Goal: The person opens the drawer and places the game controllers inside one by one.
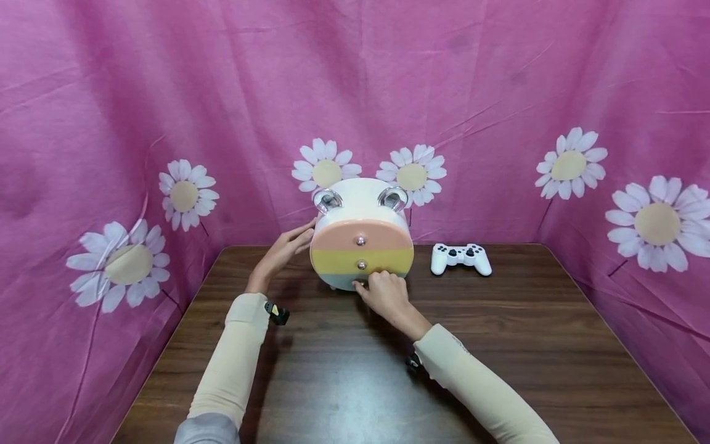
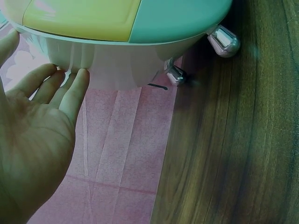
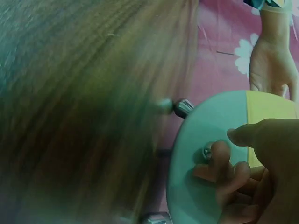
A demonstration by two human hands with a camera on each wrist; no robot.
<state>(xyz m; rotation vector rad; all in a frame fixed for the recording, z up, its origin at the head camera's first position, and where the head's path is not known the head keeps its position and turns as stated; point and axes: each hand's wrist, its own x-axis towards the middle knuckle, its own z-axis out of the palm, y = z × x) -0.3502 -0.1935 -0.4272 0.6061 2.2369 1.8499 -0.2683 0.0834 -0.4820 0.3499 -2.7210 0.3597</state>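
A round white chest with small drawers stands on the table, its front banded in pink, yellow and teal. Each band has a silver knob, and all drawer fronts look flush. My left hand is at the chest's left side, its fingertips touching the white side wall. Over the teal bottom drawer, my right hand has bent fingers beside the lowest knob. In the right wrist view the index fingertip partly covers that knob, while the thumb stands apart from it.
A white game controller lies on the wooden table, right of the chest. Two silver rings sit on the chest's top, and short silver feet hold it up. A pink flowered cloth hangs behind and at both sides.
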